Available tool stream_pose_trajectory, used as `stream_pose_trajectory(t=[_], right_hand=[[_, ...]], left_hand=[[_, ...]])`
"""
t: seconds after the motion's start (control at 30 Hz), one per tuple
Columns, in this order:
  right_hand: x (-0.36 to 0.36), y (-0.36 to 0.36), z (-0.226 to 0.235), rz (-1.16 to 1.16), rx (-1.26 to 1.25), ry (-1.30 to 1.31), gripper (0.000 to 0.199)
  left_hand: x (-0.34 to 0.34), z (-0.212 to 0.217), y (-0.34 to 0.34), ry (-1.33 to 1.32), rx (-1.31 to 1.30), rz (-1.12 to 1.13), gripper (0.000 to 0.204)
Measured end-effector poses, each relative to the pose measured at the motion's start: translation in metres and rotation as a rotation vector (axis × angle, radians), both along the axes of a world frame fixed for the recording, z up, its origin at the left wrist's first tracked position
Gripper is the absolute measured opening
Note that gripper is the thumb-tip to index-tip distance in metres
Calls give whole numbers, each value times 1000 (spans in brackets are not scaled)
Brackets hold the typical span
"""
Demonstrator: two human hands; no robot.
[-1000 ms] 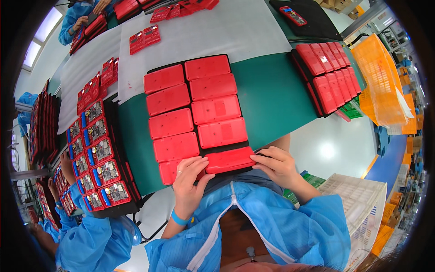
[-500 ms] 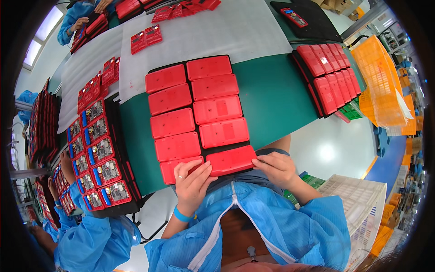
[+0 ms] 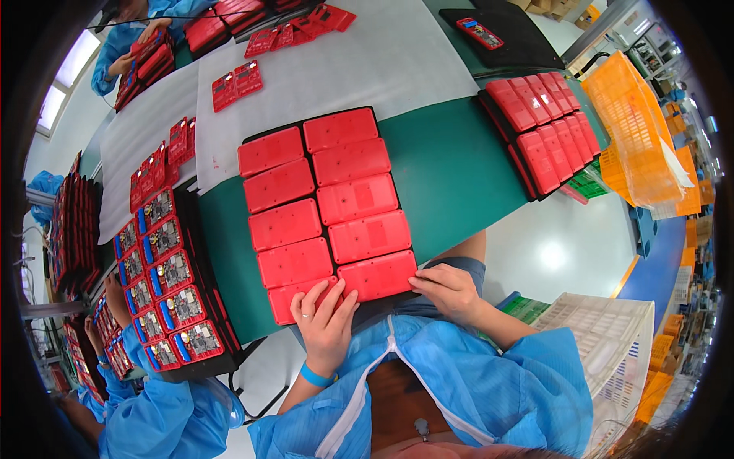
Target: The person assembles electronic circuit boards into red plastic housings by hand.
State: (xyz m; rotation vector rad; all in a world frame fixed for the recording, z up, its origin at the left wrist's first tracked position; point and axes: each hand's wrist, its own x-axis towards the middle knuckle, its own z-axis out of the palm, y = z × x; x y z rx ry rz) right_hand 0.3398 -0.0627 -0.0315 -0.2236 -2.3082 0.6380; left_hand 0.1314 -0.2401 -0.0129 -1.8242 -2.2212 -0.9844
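- The left hand (image 3: 325, 317) lies flat, fingers spread and together-ish over the nearest left case (image 3: 300, 300), pressing on it rather than gripping.
- The right hand (image 3: 451, 289) rests at the right end of the nearest right case (image 3: 377, 275), fingertips curled against its edge; whether they pinch it I cannot tell.
- Both cases sit at the near edge of the black tray (image 3: 325, 200) on the green table (image 3: 451, 176), just in front of the person's body.
- To seat these well, in my judgement: keep the left palm flat so its case does not tip, nudge the right case square to the row above, and leave the even gap that the other rows show.
- Count on this tray: ten red cases, in two columns of five.
- The far right tray (image 3: 535, 141) holds about nine red cases, overlapping; the exact count is hard to tell.
- The left tray (image 3: 172, 287) holds open cases with circuit boards showing, roughly twelve in two columns.
- One orange crate (image 3: 634, 130) stands at the right, one white crate (image 3: 612, 336) near the right elbow.
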Motion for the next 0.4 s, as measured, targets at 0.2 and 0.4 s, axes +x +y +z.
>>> stream_pose_trajectory(t=[0.2,0.4], right_hand=[[2,21,26,-14,-103,-21,38],[-7,117,21,-433,124,-183,48]], left_hand=[[1,1,-1,0,-3,7,32],[-4,-12,-31,-399,114,42,33]])
